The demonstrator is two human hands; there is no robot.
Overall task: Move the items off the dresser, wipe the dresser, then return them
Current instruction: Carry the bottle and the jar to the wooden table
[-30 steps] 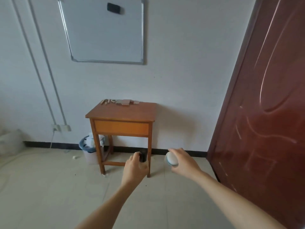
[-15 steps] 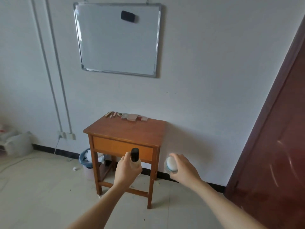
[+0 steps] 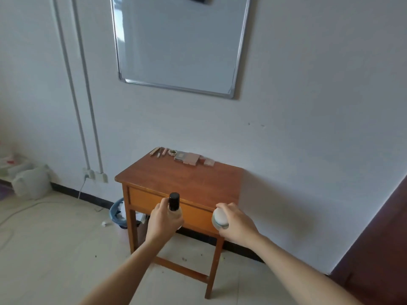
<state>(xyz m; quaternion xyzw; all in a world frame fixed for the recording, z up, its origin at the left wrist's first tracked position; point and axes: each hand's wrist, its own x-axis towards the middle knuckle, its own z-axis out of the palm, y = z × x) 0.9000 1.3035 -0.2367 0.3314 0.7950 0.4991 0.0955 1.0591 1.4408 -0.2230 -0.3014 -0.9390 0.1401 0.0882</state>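
Note:
A small wooden dresser (image 3: pixel 187 181) with one drawer stands against the white wall. Along its back edge lie several small items (image 3: pixel 187 158): sticks, a bracelet and flat cases. My left hand (image 3: pixel 163 223) grips a bottle with a black cap (image 3: pixel 174 201), held upright in front of the drawer. My right hand (image 3: pixel 235 223) grips a round white jar with a blue band (image 3: pixel 220 219), level with the dresser's front right corner. Both hands are in the air, short of the dresser top.
A whiteboard (image 3: pixel 180 40) hangs above the dresser. A blue waste bin (image 3: pixel 117 213) sits under its left side. Two pipes (image 3: pixel 83 95) run down to a wall socket (image 3: pixel 94 175). A white bag (image 3: pixel 30 180) lies far left; a dark brown door (image 3: pixel 378 249) is at right.
The view has come closer to the dresser and shifted right to left, so the door has slid toward the edge. Both hands have kept their items and now sit in front of the drawer.

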